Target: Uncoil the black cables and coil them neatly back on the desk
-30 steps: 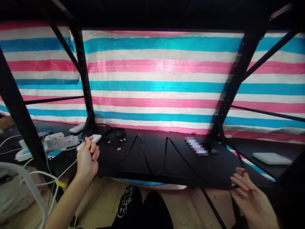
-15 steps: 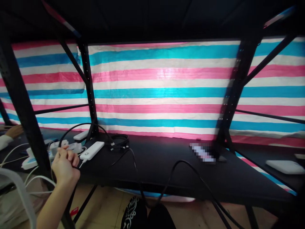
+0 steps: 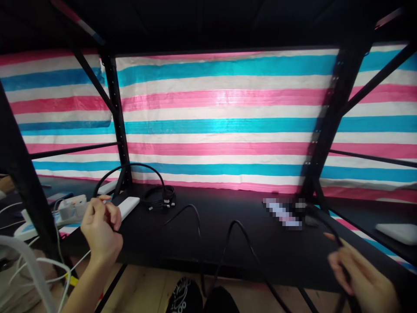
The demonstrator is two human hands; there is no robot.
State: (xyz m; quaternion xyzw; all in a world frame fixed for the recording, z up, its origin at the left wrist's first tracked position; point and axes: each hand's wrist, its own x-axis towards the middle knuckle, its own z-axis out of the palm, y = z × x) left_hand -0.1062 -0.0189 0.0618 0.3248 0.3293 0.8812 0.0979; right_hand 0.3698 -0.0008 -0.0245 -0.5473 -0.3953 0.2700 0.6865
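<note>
My left hand [image 3: 101,226] is closed around a black cable [image 3: 128,165] above the left end of the shelf. The cable arcs from it to a coiled bundle [image 3: 158,198] with small plugs on the black shelf board. Beside that hand, partly hidden behind it, lies a white power bank [image 3: 128,206]. At the lower right my right hand [image 3: 361,274], somewhat blurred, grips a black cable too, with one finger stretched out. Another run of black cable [image 3: 233,224] loops across the shelf's front edge and hangs toward my knees.
A pixelated flat object [image 3: 282,213] lies on the right of the shelf board [image 3: 182,243]. White chargers sit in a power strip [image 3: 24,230] at left, with loose white cables. Black uprights [image 3: 119,117] frame the bay. Beyond the right upright lies a white device [image 3: 395,232]. Another person's hand [image 3: 5,184] shows at far left.
My right hand has come into view at the lower right with black cable in it. My left hand has moved slightly right, still gripping its cable. The view has shifted a little.
</note>
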